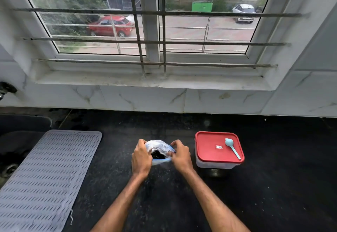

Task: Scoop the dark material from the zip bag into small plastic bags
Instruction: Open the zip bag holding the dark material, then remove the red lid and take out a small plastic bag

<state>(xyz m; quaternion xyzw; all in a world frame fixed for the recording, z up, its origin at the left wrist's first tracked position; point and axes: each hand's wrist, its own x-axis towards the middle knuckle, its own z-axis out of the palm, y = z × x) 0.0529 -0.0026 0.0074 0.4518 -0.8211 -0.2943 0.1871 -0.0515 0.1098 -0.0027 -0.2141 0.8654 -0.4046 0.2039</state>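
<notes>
The task looks barely begun. The left hand [141, 158] and right hand [181, 156] each pinch a side of the zip bag [157, 147], which sits mid-way along the table [273, 186], its mouth held apart over the dark material [158, 154]. The blue scoop [232, 147] lies untouched on the red-lidded box [209, 151]. No small plastic bags show; perhaps the box holds them, but its contents are hidden.

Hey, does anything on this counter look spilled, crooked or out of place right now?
Nothing looks spilled. The grey mat lies at a slant on the left, and a loose thread seems to hang from its near right edge.
</notes>
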